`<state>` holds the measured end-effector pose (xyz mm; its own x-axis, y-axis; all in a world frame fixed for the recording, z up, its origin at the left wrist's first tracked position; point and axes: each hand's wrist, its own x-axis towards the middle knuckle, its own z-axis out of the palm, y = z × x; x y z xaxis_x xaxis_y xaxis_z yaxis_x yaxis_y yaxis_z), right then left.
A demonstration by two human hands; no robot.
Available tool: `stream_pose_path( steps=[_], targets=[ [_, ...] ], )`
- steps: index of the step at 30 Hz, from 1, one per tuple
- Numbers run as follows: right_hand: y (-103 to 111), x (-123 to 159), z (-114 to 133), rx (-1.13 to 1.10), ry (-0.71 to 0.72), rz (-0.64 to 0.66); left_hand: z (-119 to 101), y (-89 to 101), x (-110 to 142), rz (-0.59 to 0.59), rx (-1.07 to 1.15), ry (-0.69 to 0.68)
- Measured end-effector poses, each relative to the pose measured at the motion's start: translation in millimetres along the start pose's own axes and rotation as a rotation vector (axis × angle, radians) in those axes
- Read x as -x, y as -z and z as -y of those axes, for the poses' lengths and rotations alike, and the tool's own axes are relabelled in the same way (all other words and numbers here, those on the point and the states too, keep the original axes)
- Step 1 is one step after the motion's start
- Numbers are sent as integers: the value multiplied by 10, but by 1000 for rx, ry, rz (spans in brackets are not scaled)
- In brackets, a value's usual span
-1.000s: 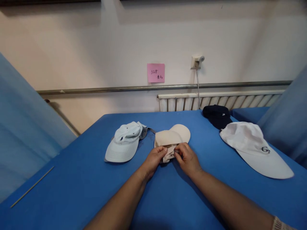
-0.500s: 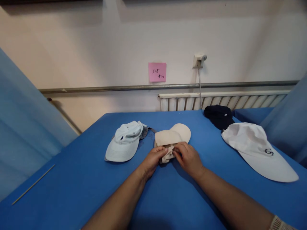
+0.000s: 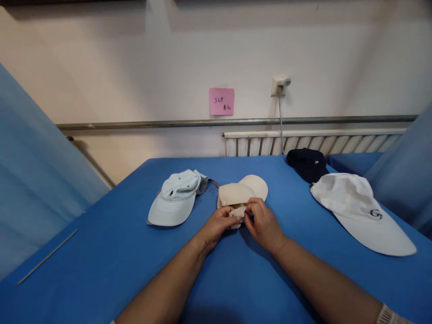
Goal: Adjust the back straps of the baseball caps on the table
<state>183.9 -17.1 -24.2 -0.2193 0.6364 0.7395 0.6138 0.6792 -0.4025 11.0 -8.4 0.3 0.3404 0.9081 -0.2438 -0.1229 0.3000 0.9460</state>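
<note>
at the beige cap, hands angle inward — pinching.

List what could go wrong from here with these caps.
The cloth of the cream cap might slip, since the left hand and right hand seem to pinch only a small part.

The dark strap beside the light blue cap reaches toward the cream cap and could snag.

The stick lies near the left edge of the table; a bump might roll it off.

I count four caps in plain view, two hands, one thin stick at eight o'clock, one pink note at twelve.
</note>
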Motion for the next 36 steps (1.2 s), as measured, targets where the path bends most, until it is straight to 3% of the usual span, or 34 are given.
stream_pose_path(
  steps=[9,17,19,28,36],
  targets=[
    [-30,15,-27,50,11,46,-6,-33,13,50,-91,-9],
    [48,6,3,183,-5,125,34,-163,-1,-208,-422,-209],
    [100,4,21,149,-2,166,30,-153,5,-221,-418,-192],
    [205,12,68,54,-33,230,2,-31,19,-46,-153,-107],
    [179,-1,-36,161,31,268,78,-46,-39,-173,-185,-169]
  ],
)
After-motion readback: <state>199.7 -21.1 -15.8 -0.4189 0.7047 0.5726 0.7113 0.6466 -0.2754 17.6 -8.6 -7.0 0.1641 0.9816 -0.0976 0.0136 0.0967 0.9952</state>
